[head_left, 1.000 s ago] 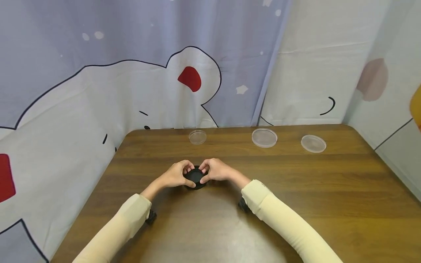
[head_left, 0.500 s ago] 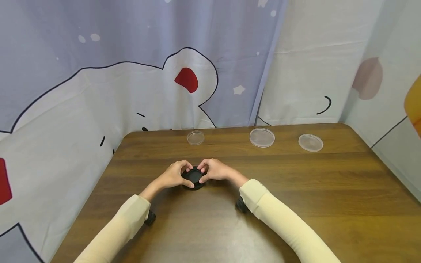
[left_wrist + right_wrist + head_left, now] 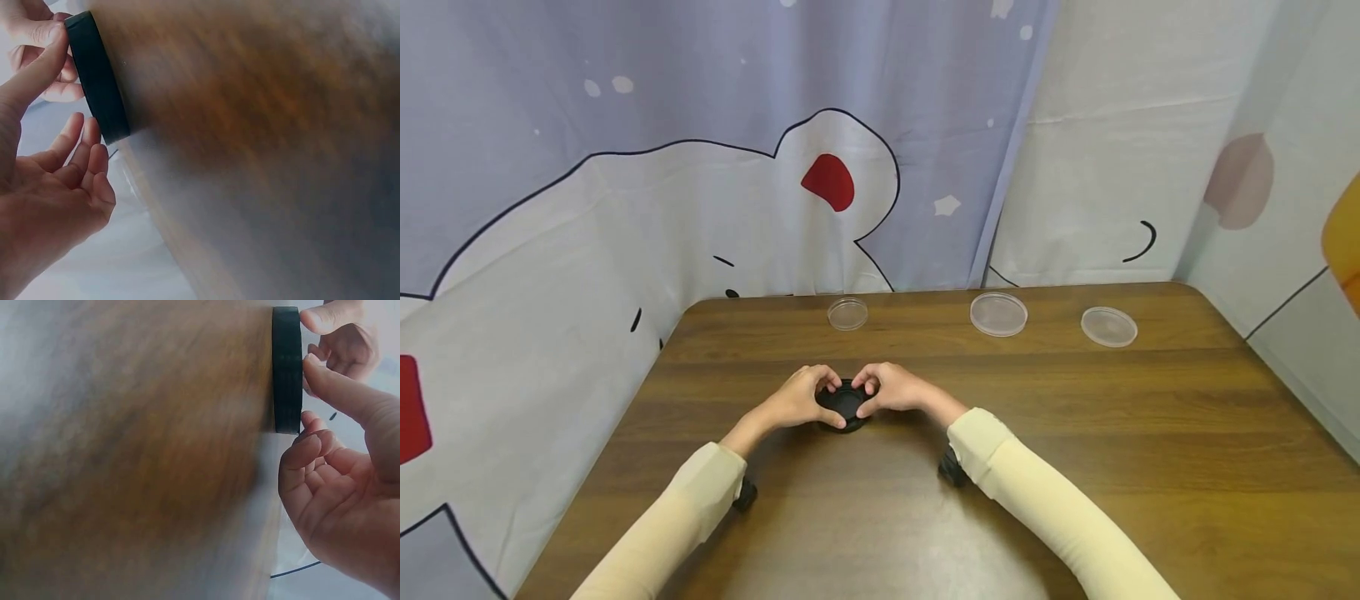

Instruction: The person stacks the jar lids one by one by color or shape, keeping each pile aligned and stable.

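Observation:
A black round disc with a raised rim (image 3: pixel 847 405) lies flat on the wooden table, between both hands. My left hand (image 3: pixel 799 398) curves round its left side, thumb at the near rim and fingers at the far rim. From the right, my right hand (image 3: pixel 895 389) does the same, its thumb on the disc's top. In the left wrist view, the thick dark side of the disc (image 3: pixel 99 78) shows, with left-hand fingers at its upper edge. The right wrist view shows the disc (image 3: pixel 287 369) with right-hand fingertips against its edge. Anything clear on top cannot be made out.
Along the table's back edge lie a small clear round dish (image 3: pixel 847 314), a larger clear dish (image 3: pixel 998 314) and another clear dish (image 3: pixel 1109 327). A patterned curtain (image 3: pixel 760 208) hangs behind the table (image 3: pixel 1075 433). Dark wrist cameras sit under both forearms.
The hands stay at the black disc with only slight finger shifts. The whole head view has moved a little; the clear dishes lie where they were.

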Available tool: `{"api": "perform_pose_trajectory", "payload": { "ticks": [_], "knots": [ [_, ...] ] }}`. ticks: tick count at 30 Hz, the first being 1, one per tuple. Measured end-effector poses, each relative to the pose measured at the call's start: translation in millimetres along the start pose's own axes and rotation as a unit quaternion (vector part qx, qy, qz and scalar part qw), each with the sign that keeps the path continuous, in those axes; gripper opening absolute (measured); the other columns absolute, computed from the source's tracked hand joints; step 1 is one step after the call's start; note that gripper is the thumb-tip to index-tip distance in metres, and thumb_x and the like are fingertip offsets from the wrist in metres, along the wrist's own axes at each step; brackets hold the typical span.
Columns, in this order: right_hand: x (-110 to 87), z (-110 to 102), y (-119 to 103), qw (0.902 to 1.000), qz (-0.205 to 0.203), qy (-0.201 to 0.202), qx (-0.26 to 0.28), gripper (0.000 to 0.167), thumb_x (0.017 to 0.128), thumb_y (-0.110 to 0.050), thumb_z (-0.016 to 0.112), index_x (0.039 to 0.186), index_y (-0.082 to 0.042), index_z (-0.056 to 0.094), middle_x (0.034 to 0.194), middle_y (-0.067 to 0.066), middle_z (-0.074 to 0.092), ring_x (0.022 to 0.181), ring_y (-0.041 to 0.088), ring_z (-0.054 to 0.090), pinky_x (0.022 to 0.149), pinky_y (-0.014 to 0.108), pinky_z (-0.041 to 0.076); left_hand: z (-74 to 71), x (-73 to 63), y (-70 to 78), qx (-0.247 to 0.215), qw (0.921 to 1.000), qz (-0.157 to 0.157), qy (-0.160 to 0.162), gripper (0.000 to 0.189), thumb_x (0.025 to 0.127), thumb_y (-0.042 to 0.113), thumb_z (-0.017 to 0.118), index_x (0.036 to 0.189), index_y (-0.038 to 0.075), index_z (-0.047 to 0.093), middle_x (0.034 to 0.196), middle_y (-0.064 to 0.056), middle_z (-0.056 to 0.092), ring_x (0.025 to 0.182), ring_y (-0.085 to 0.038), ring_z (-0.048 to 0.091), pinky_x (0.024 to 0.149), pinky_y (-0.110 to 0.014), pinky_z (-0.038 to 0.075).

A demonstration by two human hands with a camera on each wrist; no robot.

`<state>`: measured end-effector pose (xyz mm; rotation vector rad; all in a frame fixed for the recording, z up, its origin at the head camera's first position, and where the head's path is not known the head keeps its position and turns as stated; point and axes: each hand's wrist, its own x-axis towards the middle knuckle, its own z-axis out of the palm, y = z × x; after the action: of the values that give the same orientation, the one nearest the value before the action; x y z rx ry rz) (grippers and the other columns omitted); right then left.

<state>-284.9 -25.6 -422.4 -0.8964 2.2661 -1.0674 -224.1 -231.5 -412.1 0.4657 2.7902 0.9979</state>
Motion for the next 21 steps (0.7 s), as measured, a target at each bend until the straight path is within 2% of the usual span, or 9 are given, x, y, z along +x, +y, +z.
{"api": "perform_pose_trajectory", "payload": {
  "ticks": [9, 14, 17, 21],
  "knots": [
    [-4.2, -7.3, -4.7, 0.9997, -0.009, 0.011, 0.018, 0.048, 0.084, -0.017, 0.075, 0.125, 0.001, 0.057, 0.083, 0.0, 0.048, 0.066, 0.01, 0.043, 0.061, 0.019, 0.039, -11.9, 6.4, 11.9, 0.003, 0.9996, 0.027, 0.003, 0.059, 0.069, 0.023, 0.088, 0.112, -0.004, 0.058, 0.107, -0.019, 0.061, 0.1, -0.03, 0.051, 0.088, -0.042, 0.045],
    [-7.6, -12.3, -5.1, 0.9996, -0.006, 0.021, 0.02, 0.05, 0.087, -0.02, 0.073, 0.128, 0.0, 0.055, 0.084, 0.0, 0.049, 0.06, 0.009, 0.043, 0.056, 0.019, 0.04, -16.3, 13.8, 19.8, 0.013, 0.9991, 0.04, 0.006, 0.057, 0.07, 0.024, 0.088, 0.11, -0.004, 0.06, 0.105, -0.018, 0.063, 0.098, -0.029, 0.054, 0.088, -0.04, 0.046],
    [-9.5, -16.8, -5.3, 0.9988, -0.011, 0.048, 0.005, 0.048, 0.088, -0.021, 0.072, 0.128, 0.0, 0.055, 0.084, 0.001, 0.051, 0.059, 0.008, 0.044, 0.056, 0.019, 0.04, -17.4, 20.3, 23.7, 0.016, 0.9986, 0.05, 0.011, 0.058, 0.07, 0.024, 0.088, 0.111, -0.006, 0.06, 0.106, -0.019, 0.064, 0.098, -0.029, 0.055, 0.087, -0.039, 0.046],
    [-11.5, -26.2, -5.1, 0.9933, -0.028, 0.108, -0.032, 0.046, 0.091, -0.021, 0.069, 0.128, 0.002, 0.055, 0.083, 0.004, 0.056, 0.064, 0.009, 0.047, 0.061, 0.019, 0.042, -18.8, 34.2, 28.9, 0.012, 0.9973, 0.07, 0.019, 0.06, 0.072, 0.025, 0.087, 0.113, -0.008, 0.059, 0.11, -0.023, 0.064, 0.099, -0.032, 0.057, 0.09, -0.044, 0.049]
  ]
}}
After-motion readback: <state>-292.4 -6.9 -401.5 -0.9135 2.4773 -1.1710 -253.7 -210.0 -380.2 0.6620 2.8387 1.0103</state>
